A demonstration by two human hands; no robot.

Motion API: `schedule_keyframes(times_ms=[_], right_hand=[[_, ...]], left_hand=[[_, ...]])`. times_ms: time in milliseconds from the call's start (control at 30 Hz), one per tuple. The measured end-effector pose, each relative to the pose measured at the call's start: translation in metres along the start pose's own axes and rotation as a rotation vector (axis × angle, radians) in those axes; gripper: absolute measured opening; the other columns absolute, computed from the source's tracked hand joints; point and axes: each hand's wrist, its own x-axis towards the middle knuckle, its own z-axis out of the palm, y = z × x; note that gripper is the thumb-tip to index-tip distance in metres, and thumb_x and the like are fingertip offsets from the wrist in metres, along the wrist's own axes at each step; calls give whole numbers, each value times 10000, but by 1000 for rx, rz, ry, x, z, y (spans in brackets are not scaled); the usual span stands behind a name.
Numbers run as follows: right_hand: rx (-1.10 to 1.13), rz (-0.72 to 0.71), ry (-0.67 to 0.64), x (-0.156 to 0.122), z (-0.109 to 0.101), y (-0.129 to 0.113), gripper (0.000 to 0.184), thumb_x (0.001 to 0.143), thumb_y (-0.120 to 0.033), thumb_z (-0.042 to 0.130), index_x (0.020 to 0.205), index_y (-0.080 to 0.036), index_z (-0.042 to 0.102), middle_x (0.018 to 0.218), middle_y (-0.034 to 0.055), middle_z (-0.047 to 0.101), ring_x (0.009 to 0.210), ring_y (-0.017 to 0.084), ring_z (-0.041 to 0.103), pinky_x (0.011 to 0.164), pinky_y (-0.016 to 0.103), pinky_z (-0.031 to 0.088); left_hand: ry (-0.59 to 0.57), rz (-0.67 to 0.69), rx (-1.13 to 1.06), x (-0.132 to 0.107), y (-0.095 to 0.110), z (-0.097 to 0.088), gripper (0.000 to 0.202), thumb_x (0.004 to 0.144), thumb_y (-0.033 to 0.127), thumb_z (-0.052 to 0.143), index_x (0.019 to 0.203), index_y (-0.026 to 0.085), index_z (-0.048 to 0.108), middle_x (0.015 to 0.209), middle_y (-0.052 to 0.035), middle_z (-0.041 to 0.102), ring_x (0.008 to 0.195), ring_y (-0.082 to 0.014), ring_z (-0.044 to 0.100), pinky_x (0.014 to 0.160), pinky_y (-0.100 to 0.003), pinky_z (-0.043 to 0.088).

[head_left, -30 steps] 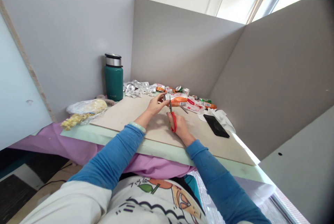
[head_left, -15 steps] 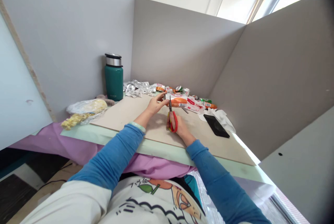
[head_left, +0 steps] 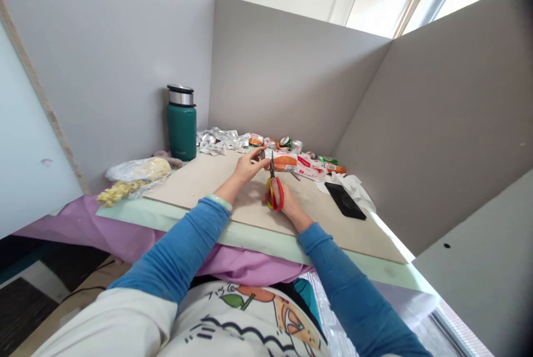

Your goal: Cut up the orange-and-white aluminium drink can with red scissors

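Clock set on the middle of the tan board (head_left: 200, 179), 12 toward the back panel (head_left: 283, 63).

Drink can (head_left: 286, 161), orange and white, at 12, on its side. Left hand (head_left: 249, 167) has its left end: fingers curved over, thumb on the near side, hand only part closed. Right hand (head_left: 285, 195) wrapped round scissors (head_left: 272, 176), red and yellow handles, blades pointing to 12 and overlapping the can near the left fingertips. Blades look close together; cannot tell whether they have bitten into the metal.

Step in hand, as I judge it: cutting at the can's left end. A clean stroke would call for the left hand to steady the can, thumb clear of the blade line, and the right hand to work the handles without twisting; thin metal edges may be sharp.

Round about, on the desk (head_left: 250, 236): green tumbler (head_left: 182, 132) upright at 10; crumpled silvery scraps (head_left: 225, 137) at 11; more cans (head_left: 297, 146) near 12 to 1; red-and-white packet (head_left: 310, 168) at 1, just beside the can; black phone (head_left: 345, 200) flat at 3; plastic bag (head_left: 135, 170) at 9.
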Motion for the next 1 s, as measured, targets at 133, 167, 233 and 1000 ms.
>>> schedule_keyframes(times_ms=[133, 167, 233, 1000], right_hand=[[-29, -12, -10, 0, 0, 0, 584, 1017, -689, 331, 732, -239, 571, 684, 50, 730, 566, 175, 596, 586, 324, 504], [-32, -5, -5, 1, 1, 1, 584, 1017, -689, 332, 737, -237, 573, 680, 51, 729, 562, 174, 596, 585, 323, 506], [-22, 18, 12, 2, 2, 2, 589, 1009, -701, 335, 738, -236, 574, 652, 50, 715, 545, 174, 595, 566, 317, 500], [-100, 20, 71, 2, 4, -1, 517, 980, -671, 415, 703, -262, 569, 535, 2, 583, 517, 186, 555, 544, 333, 454]], left_hand=[[0, -7, -24, 1, -2, 0, 523, 785, 376, 768, 1261, 164, 713, 930, -42, 702, 794, -148, 633, 750, -270, 520], [1, -7, -24, 0, -2, 1, 522, 789, 373, 767, 1264, 164, 709, 926, -42, 702, 793, -147, 634, 747, -268, 519], [-9, -11, -23, 0, -1, 1, 528, 804, 368, 756, 1284, 157, 696, 926, -45, 703, 790, -147, 639, 747, -268, 521], [2, 1, -156, 1, -2, 0, 553, 781, 450, 776, 1259, 182, 700, 1209, -126, 709, 1051, -226, 650, 831, -307, 541]])
